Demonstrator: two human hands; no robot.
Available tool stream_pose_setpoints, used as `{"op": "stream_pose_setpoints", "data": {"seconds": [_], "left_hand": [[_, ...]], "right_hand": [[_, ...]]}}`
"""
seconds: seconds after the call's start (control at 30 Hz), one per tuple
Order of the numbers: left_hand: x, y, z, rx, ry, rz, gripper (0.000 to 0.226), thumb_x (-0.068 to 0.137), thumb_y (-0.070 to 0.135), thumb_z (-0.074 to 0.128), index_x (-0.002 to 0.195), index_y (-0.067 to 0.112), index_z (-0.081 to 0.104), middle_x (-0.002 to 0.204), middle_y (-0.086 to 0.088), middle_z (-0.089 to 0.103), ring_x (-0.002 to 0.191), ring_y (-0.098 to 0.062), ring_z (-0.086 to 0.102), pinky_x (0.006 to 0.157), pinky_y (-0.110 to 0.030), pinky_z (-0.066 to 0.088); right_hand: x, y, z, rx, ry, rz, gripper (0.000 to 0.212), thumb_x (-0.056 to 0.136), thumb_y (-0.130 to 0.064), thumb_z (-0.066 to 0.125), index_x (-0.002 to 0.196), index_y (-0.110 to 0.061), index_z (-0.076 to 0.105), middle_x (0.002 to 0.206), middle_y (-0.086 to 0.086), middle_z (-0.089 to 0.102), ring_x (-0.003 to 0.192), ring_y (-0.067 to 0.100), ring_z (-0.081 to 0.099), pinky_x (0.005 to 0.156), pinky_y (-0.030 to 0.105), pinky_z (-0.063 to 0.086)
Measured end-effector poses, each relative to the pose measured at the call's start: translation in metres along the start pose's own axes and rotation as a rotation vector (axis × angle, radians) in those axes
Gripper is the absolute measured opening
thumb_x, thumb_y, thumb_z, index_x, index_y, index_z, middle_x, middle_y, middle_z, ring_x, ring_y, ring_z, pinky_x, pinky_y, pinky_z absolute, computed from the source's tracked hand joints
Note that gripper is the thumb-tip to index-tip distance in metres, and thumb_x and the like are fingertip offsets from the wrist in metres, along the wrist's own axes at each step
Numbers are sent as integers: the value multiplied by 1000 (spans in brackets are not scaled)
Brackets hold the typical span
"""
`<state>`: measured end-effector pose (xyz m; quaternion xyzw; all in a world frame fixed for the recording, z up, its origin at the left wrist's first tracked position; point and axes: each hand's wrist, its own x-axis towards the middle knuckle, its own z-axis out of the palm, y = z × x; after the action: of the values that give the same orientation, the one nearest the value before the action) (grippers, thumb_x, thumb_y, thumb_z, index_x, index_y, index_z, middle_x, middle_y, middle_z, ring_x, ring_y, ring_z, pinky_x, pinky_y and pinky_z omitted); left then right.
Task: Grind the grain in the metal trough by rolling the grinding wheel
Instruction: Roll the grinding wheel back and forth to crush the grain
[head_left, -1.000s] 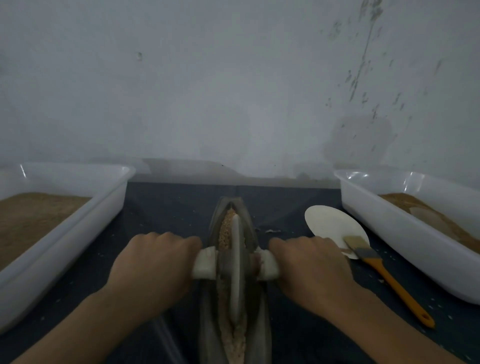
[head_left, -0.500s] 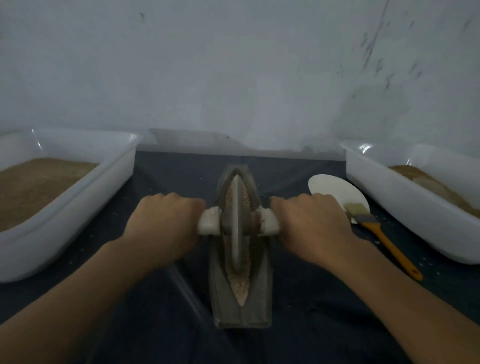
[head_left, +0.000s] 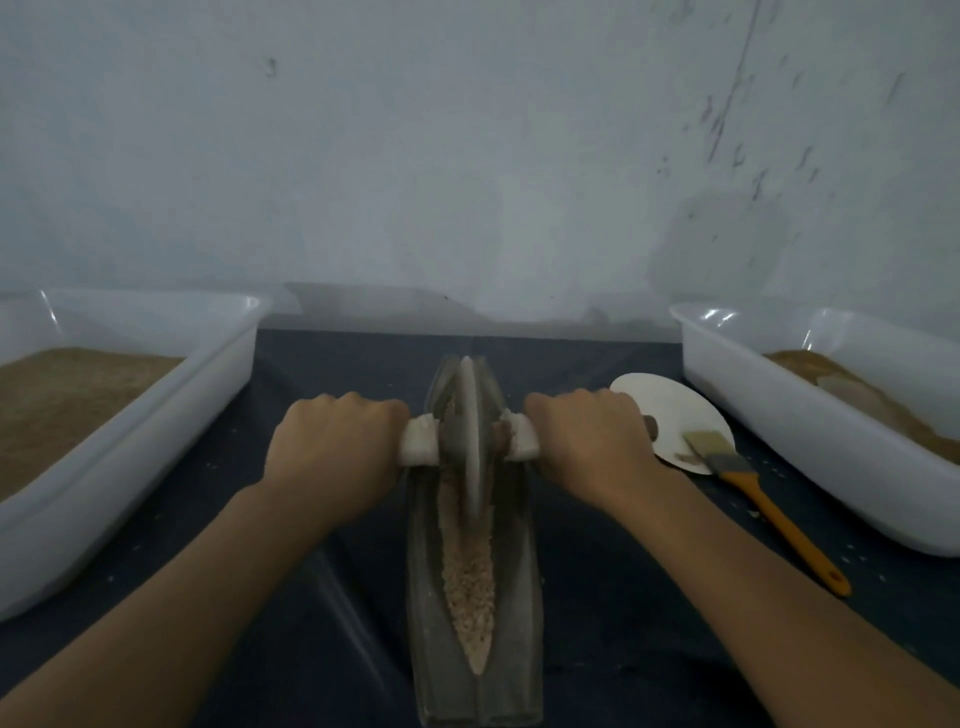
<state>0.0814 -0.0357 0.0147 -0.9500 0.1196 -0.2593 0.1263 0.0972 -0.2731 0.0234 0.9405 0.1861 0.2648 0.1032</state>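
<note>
The metal trough (head_left: 475, 670) lay on the dark table cover (head_left: 613, 623), midway between the two arms. Its long axis ran straight away from the person toward the wall (head_left: 467, 156), with one narrow end pointing at the wall and the other at the person. Grain (head_left: 467, 587) filled the groove as a pale, tapering strip, its point toward the near end.

The grinding wheel (head_left: 471, 431) stood on edge in the groove at the far part of the trough, its disc in line with the trough's long axis. Its axle ran crosswise, left to right, with white-wrapped handles (head_left: 418, 449) showing on both sides of the disc.

The left hand (head_left: 332, 452) was clenched round the left handle, knuckles up. The right hand (head_left: 589, 441) was clenched round the right handle in the same way.

A white bin on the left (head_left: 156, 415) held brown grain. A white bin on the right (head_left: 810, 447) held a brown heap as well. Between the right hand and the right bin lay a pale round plate (head_left: 670, 415), with a brush (head_left: 748, 483) resting across its near edge, its orange handle pointing toward the person and to the right.
</note>
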Motion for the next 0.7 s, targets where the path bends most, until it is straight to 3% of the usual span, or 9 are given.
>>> {"op": "stream_pose_setpoints", "data": {"seconds": [0.13,0.27,0.33,0.47,0.6,0.7], "left_hand": [[-27,-2,-15,-30,-80,8,36,76,50,54,64,33,25,58,10,34,51,-9,34,49,-28,23],[-43,-5,-25,-85,-140,26,35,74,54,57,67,41,25,59,15,34,48,-1,27,47,-21,15],[-40,-4,-21,-80,-130,8,34,75,53,57,70,37,27,59,14,33,49,-3,28,46,-23,16],[-14,-2,-7,-59,-72,-41,26,77,50,56,74,35,34,57,11,30,48,-7,28,45,-26,17],[9,-3,7,-47,-39,-43,29,76,47,58,70,33,33,55,11,30,46,-8,26,44,-26,14],[10,-4,7,-46,-39,-26,29,77,46,58,71,33,33,55,11,30,46,-8,27,44,-26,15]], "right_hand": [[-36,-6,-24,-42,94,-92,45,49,-34,82,65,-27,40,49,-2,50,37,20,46,42,25,16],[-53,-8,-33,9,98,-141,42,44,-29,83,64,-23,47,47,-3,48,34,20,45,38,27,24],[-44,-8,-32,-11,46,-117,41,48,-32,82,65,-25,45,49,-1,51,38,19,48,40,28,23],[-8,-4,-12,-7,-13,-56,36,75,-35,66,76,-29,30,67,-4,55,55,21,47,51,30,19],[15,1,2,16,-9,-11,36,77,-32,66,76,-28,30,60,-8,33,50,17,27,47,27,9],[11,0,0,46,-19,-9,30,77,-31,66,78,-26,37,63,-6,44,52,18,35,49,28,17]]}}
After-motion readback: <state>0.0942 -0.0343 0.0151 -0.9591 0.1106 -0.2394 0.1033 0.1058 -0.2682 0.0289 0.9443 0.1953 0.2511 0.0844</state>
